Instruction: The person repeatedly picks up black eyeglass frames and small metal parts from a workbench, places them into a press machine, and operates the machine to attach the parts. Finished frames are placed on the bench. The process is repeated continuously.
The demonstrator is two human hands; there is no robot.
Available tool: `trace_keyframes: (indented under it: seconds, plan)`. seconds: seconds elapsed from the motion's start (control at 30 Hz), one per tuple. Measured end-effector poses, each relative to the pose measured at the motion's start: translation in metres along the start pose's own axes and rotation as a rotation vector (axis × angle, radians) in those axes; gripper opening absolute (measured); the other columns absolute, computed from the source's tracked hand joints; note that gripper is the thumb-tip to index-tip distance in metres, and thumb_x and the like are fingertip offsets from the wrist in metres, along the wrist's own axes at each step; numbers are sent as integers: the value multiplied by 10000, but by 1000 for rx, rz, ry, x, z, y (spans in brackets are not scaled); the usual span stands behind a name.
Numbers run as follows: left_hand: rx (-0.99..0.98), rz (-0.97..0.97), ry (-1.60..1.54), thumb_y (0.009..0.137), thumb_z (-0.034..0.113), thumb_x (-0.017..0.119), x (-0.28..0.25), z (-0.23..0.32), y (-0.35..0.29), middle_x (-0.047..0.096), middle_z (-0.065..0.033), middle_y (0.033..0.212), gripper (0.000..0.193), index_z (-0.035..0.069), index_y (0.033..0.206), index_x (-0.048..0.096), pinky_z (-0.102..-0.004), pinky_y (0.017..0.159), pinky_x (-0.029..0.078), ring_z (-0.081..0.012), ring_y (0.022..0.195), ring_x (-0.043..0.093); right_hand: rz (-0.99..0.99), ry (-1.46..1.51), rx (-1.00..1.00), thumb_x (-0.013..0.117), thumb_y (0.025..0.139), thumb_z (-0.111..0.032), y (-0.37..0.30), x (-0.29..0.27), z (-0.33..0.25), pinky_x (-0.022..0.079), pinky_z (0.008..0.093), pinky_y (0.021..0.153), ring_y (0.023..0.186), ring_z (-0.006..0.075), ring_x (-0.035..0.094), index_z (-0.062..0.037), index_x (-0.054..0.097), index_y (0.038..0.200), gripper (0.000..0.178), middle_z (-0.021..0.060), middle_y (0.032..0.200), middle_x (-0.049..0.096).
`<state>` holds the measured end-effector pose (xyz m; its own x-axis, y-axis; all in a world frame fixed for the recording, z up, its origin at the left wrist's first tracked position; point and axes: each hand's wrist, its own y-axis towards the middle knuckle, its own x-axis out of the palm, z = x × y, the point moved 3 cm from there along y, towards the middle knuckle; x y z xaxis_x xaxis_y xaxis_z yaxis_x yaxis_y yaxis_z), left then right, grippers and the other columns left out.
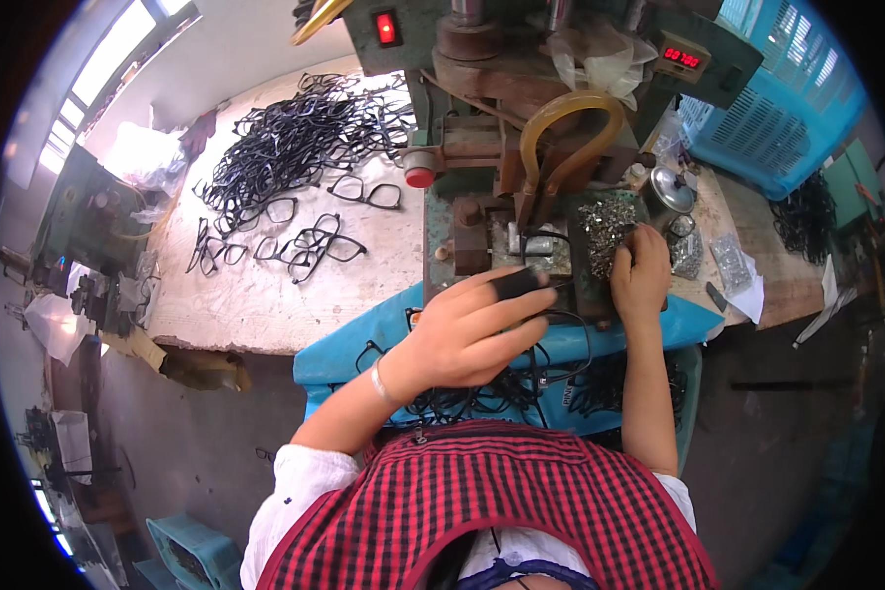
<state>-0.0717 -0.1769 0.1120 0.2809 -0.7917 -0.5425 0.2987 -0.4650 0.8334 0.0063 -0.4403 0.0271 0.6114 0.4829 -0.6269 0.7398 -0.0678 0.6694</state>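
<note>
My left hand (477,329), a black sleeve (516,284) round one finger, is closed on a black eyeglass frame at the front of the press (472,236). One rim (588,346) of that frame shows beyond the fingertips; the hand hides much of the rest. My right hand (644,270) reaches to the edge of a tray heaped with small metal parts (605,234). Its fingers are drawn together at the heap, and whatever is between them is too small to make out. More black frames (472,398) lie on blue sheeting below my hands.
A large pile of black eyeglass frames (295,138) covers the table (216,310) on the left. A red button (420,177) and a yellow hose (570,101) are on the press. A lidded metal pot (671,189) and a blue crate (747,147) stand at right.
</note>
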Motion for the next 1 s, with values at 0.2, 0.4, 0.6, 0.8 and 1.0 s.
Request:
trace_keyframes:
  seconds: [0.2, 0.4, 0.6, 0.8, 1.0]
  plan:
    - [-489, 715, 377, 856, -11, 708, -100, -36, -38, 710, -190, 1127, 84, 19, 932, 692, -402, 959, 518, -312, 1035, 681, 28, 106, 75, 680, 856, -83, -3, -12, 0, 524, 419, 770, 871, 337, 666, -24, 716, 891, 77, 148, 917, 713]
    - [-748, -169, 807, 806, 129, 781, -114, -151, -97, 565, -142, 1451, 225, 129, 1026, 732, -501, 1168, 337, -363, 1299, 539, 13, 240, 139, 766, 840, -70, 4, -3, -14, 523, 366, 804, 887, 272, 685, -38, 759, 953, 117, 118, 940, 724]
    - [-822, -329, 840, 763, 69, 688, -74, -202, -194, 630, -203, 1357, 156, 85, 915, 723, -512, 1120, 387, -442, 1190, 564, -14, 223, 290, 776, 813, -52, -15, -28, -1, 528, 376, 802, 882, 276, 682, -54, 765, 917, 104, 99, 913, 732]
    - [-883, 185, 483, 1009, 137, 665, -79, -160, -130, 675, -74, 870, 137, 13, 984, 613, -276, 655, 511, -122, 702, 634, -143, 609, 382, 767, 819, -15, -10, -55, -32, 529, 320, 841, 917, 202, 696, -38, 782, 971, 155, 75, 948, 744]
    - [-1119, 381, -119, 1018, 128, 657, -39, -155, -122, 588, -22, 741, 186, 42, 969, 498, -236, 482, 433, -80, 584, 603, -342, 797, 302, 778, 795, -18, 55, -28, -105, 532, 302, 834, 911, 175, 701, 12, 707, 1097, 312, 79, 934, 735]
